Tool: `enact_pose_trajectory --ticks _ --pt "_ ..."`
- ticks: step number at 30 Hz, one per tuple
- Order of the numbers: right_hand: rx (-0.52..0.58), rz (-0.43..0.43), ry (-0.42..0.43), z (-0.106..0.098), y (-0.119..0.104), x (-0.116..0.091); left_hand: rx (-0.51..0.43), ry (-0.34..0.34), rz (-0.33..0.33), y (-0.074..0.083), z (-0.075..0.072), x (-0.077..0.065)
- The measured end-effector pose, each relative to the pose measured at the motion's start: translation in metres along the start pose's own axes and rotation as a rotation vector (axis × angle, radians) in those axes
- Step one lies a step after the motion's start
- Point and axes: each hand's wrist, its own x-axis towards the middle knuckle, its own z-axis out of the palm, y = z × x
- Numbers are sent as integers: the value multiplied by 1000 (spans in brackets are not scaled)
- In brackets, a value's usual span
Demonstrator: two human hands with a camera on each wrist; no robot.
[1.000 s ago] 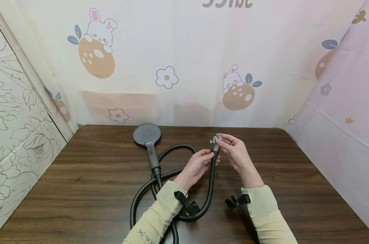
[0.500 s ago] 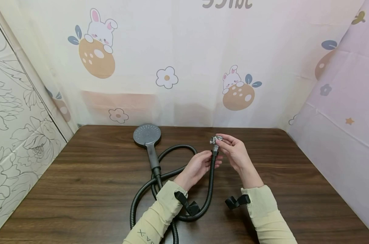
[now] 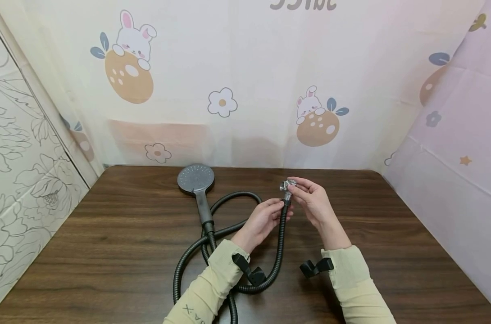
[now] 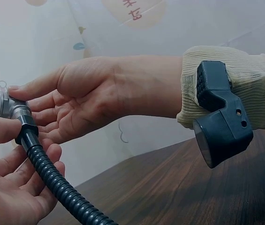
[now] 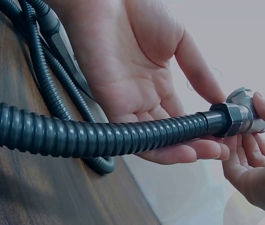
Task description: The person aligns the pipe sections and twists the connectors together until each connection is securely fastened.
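Observation:
My right hand (image 3: 313, 202) pinches a silver metal pipe fitting (image 4: 15, 107) with a round open end, holding it up above the table. Just below, my left hand (image 3: 263, 220) has its thumb and index finger on the black hex nut (image 5: 236, 121) at the end of a ribbed black shower hose (image 3: 281, 243). Silver threads show between nut and fitting in the right wrist view. The other left fingers lie behind the hose. To the left, a grey shower head (image 3: 195, 178) lies face up on the table, joined to a hose end by its handle.
The hose loops over the dark wooden table (image 3: 107, 252) and passes under my left forearm. A printed cloth (image 3: 253, 58) hangs behind the table's far edge, with more cloth at the right side. Black cameras are strapped to both wrists.
Half a second ago my left thumb and fingers were spread off the nut; now they are back on it. The right hand and the fitting have stayed in place.

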Motion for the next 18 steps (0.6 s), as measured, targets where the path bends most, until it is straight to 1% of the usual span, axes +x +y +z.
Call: enact_pose_trajectory --ticks 3,6,13,18 --pt "5 0 2 0 -1 0 -5 52 -36 2 4 1" --pt "11 2 2 0 -1 0 -3 77 -51 2 5 2" --pt "5 -7 2 1 -1 0 -33 64 -84 4 5 0" --pt "-4 -7 0 1 0 0 -29 49 -100 3 4 -1"
